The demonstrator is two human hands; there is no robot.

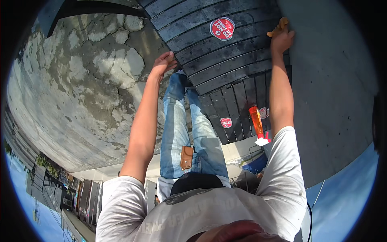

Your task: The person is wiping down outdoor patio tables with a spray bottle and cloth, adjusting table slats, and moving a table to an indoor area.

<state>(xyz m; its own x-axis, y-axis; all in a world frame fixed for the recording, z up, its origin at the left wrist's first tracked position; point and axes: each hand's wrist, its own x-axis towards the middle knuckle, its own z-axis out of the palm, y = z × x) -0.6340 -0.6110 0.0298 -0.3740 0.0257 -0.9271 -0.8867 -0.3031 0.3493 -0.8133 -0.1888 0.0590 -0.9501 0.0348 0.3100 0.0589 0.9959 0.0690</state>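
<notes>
My right hand (282,42) grips a bunched yellow-orange cloth (281,25) at the far right edge of a dark slatted bench (242,54), beside a grey wall. My left hand (164,63) is at the bench's left edge, its fingers apart and holding nothing; whether it touches the edge I cannot tell. A round red sticker (222,28) with writing is on the slats between my hands. Nearer my body, an orange spray bottle (256,121) with a white and red trigger head lies over a second slatted section (232,106), left of my right forearm.
Cracked, patchy concrete ground (90,84) spreads to the left of the bench. The grey wall (329,90) runs along its right side. My legs in blue jeans (177,121) stand close to the bench's left edge. A brown leather pouch (186,157) hangs at my waist.
</notes>
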